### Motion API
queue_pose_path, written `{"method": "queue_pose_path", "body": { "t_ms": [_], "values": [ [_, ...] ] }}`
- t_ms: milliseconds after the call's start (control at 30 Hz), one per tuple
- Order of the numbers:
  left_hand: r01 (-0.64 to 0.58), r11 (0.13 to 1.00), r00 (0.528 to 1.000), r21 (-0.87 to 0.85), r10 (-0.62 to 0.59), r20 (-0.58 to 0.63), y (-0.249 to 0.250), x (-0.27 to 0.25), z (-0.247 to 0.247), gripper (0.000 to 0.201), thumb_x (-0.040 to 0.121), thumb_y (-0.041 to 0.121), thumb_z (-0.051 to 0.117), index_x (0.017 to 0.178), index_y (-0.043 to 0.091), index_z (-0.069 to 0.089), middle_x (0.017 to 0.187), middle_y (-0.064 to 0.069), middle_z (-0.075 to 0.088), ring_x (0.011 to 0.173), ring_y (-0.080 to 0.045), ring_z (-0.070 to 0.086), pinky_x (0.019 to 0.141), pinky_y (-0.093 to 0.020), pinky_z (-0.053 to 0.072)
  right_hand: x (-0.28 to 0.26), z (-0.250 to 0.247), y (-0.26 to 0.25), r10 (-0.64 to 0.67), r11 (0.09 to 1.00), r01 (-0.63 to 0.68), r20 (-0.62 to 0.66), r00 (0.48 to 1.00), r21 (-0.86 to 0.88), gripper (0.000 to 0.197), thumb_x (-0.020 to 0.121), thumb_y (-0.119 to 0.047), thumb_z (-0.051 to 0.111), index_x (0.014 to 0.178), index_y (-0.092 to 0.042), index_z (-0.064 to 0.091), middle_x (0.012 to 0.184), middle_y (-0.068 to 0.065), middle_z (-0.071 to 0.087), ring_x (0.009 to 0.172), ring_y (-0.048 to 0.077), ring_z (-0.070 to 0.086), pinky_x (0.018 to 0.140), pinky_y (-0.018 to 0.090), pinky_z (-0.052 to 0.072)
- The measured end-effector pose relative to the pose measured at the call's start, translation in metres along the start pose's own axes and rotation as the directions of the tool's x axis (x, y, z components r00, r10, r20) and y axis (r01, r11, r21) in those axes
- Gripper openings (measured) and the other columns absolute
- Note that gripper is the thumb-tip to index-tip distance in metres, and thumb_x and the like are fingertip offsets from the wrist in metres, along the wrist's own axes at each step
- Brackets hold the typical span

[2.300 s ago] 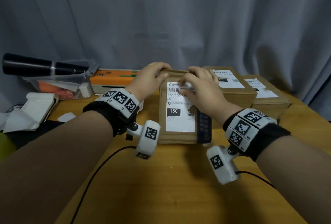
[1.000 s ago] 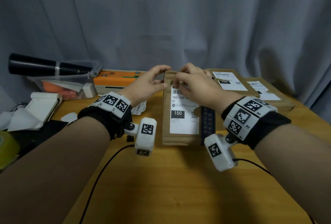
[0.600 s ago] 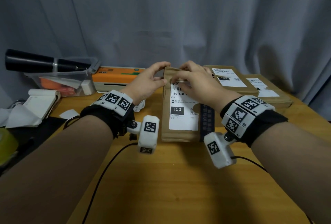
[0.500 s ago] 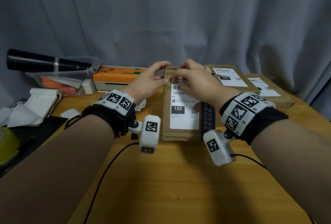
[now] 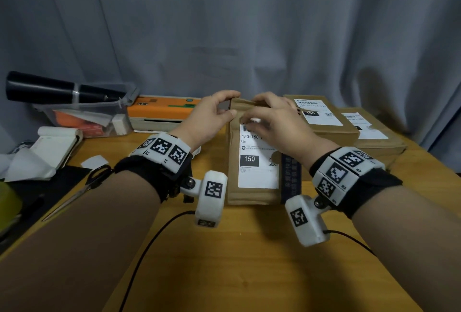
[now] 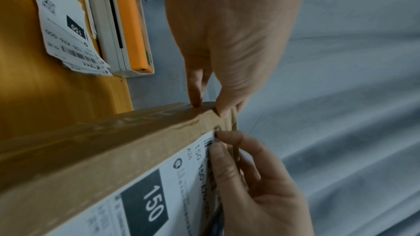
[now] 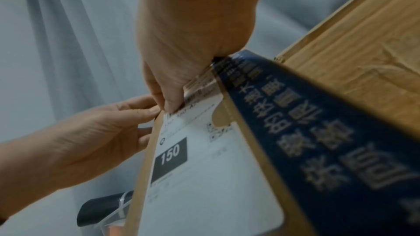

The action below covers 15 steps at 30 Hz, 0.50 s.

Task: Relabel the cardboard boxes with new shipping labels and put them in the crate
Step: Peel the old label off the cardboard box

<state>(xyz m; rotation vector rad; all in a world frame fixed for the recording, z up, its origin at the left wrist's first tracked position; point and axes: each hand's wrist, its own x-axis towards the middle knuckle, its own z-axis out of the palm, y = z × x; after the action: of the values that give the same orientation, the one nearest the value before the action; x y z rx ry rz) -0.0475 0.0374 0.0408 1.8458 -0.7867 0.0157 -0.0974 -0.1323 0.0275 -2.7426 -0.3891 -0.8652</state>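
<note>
The near cardboard box (image 5: 252, 162) lay flat at the table's centre, its white shipping label (image 5: 258, 159) face up. The left hand (image 5: 212, 114) curled round the box's far-left corner, at about eleven o'clock, thumb and fingers gripping the edge. The right hand (image 5: 272, 122) pinched the label's far edge between thumb and fingertip — the left-wrist view showed that edge lifting slightly, though whether it was being peeled or pressed down was hard to tell.

The box looked light and stiff, its taped skin fairly slick; I judged it best held by its long sides or corners, since the thin card could dent under a hard squeeze. The label seemed thin, tacky paper — likely to tear unless drawn slowly from a corner.

Three boxes were in view: this one and two more (image 5: 321, 117) (image 5: 369, 132) at one and two o'clock, each bearing a label. A small stack of loose labels (image 6: 68, 30) lay at ten o'clock, beside one orange printer (image 5: 162, 112). One pair of scissors (image 5: 82, 187) lay at nine o'clock.
</note>
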Motion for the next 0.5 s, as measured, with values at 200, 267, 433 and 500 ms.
{"method": "queue_pose_path", "body": {
  "t_ms": [200,267,433,500],
  "values": [
    [-0.049,0.985,0.993,0.164,0.066,-0.102,0.002,0.002,0.004,0.028,0.091,0.008,0.057,0.119,0.008,0.06,0.097,-0.009,0.06,0.056,0.006,0.053,0.056,0.002,0.035,-0.004,0.003,-0.003,-0.016,1.0,0.016,-0.031,0.999,0.001,0.005,0.082,-0.022,0.068,0.086,-0.021,0.071,0.121,0.006,0.054,0.114,0.028,0.051,0.104,0.039,0.017],
    [-0.061,0.987,0.993,0.147,0.075,-0.094,0.002,0.003,0.006,0.026,0.091,0.009,0.058,0.117,0.011,0.061,0.103,0.001,0.061,0.06,0.009,0.054,0.063,-0.001,0.041,-0.01,0.002,0.001,-0.021,1.0,0.022,-0.056,0.998,0.02,0.008,0.081,-0.021,0.068,0.088,-0.02,0.071,0.121,0.007,0.054,0.114,0.028,0.051,0.106,0.042,0.018],
    [-0.083,0.996,0.99,0.041,0.087,-0.108,0.003,0.003,0.012,0.021,0.088,0.011,0.062,0.108,0.014,0.066,0.098,-0.004,0.068,0.084,-0.025,0.065,0.077,-0.022,0.053,-0.022,-0.005,0.004,-0.012,0.994,0.025,-0.133,0.991,0.103,0.024,0.083,-0.031,0.065,0.106,-0.03,0.071,0.121,0.005,0.056,0.115,0.014,0.041,0.105,0.043,0.023],
    [-0.1,0.995,0.989,-0.03,0.096,-0.114,0.004,0.001,0.012,0.019,0.087,0.01,0.063,0.106,0.014,0.067,0.093,-0.002,0.068,0.083,-0.021,0.064,0.075,-0.017,0.052,-0.025,-0.008,0.003,-0.018,0.988,0.041,-0.15,0.989,0.15,0.024,0.082,-0.038,0.06,0.1,-0.03,0.074,0.119,0.005,0.058,0.113,0.011,0.041,0.103,0.046,0.028]
  ]
}}
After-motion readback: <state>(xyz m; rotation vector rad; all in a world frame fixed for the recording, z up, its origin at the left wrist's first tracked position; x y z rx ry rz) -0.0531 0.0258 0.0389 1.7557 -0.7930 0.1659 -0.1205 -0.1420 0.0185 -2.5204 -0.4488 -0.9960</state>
